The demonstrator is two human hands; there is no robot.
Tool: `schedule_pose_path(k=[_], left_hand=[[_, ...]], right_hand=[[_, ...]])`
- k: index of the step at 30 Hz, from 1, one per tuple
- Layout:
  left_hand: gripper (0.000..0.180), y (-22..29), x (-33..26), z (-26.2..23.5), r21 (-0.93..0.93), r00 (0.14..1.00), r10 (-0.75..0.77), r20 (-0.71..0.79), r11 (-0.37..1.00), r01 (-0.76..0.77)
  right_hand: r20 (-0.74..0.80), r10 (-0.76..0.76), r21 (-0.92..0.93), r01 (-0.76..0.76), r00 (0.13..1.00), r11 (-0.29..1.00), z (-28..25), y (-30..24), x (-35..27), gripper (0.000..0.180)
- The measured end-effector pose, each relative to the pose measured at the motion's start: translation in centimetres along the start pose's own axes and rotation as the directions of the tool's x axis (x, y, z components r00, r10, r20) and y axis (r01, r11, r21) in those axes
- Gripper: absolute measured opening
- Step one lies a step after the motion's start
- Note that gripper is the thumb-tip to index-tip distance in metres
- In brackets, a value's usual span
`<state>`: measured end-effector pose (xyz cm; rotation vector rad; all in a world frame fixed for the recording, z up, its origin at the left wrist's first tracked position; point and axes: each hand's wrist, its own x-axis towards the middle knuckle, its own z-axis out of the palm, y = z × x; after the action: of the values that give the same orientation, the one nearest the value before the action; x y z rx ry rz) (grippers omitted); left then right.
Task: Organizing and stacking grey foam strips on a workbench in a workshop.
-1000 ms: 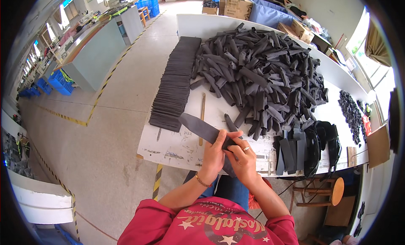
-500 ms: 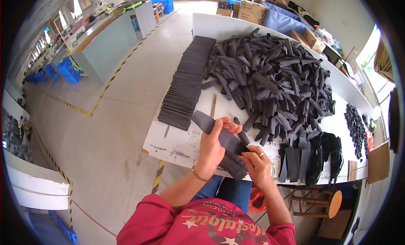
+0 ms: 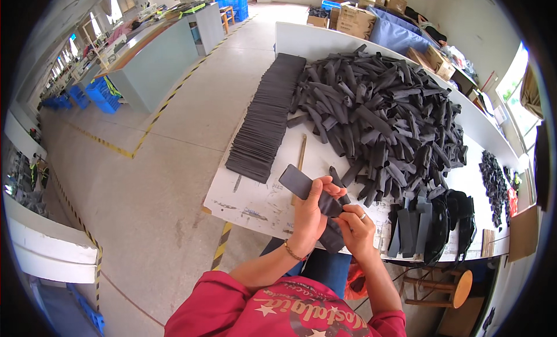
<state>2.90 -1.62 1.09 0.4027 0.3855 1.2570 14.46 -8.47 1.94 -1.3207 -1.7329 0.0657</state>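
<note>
Over the near edge of the white table (image 3: 255, 212), my left hand (image 3: 310, 215) is closed around a black fabric piece (image 3: 295, 181), with its flat end sticking out past the thumb. My right hand (image 3: 357, 229), a ring on one finger, pinches the same dark material by its right edge. More black fabric (image 3: 332, 237) hangs below, between the hands; whether it is one piece or two I cannot tell. Left of my hands lies a long, neat row of flat black pieces (image 3: 264, 119). Beyond them rises a large heap of loose, curled black fabric pieces (image 3: 377, 116).
A thin wooden stick (image 3: 301, 153) lies between row and heap. At the right are hanging dark strips (image 3: 412, 227), a small black pile (image 3: 493, 186) and a wooden stool (image 3: 458, 289). A low panel (image 3: 284, 38) borders the table's back. Blue crates (image 3: 103, 95) stand far left.
The view has shifted slightly, so the scene sits further right and lower. The hands have drawn the fabric pieces closer together, and less fabric shows below them. Both keep their grip.
</note>
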Motion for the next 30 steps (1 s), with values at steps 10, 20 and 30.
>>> schedule_pose_path(k=[10, 20, 30], left_hand=[[0.034, -0.27, 0.02, -0.35, -0.018, 1.000, -0.004, 0.006, 1.000, 0.004], [0.033, -0.43, 0.15, -0.60, -0.032, 1.000, -0.019, 0.001, 0.999, 0.019], [0.033, -0.45, 0.15, -0.80, -0.012, 1.000, 0.001, 0.018, 1.000, -0.001]], right_hand=[[0.029, 0.030, 0.018, -0.030, 0.999, 0.999, 0.05, 0.00, 0.14, 0.017], [0.025, 0.011, 0.031, -0.012, 1.000, 0.999, 0.37, 0.44, 0.12, 0.015], [0.024, 0.019, 0.028, -0.019, 1.000, 0.999, 0.53, 0.24, 0.18, 0.015]])
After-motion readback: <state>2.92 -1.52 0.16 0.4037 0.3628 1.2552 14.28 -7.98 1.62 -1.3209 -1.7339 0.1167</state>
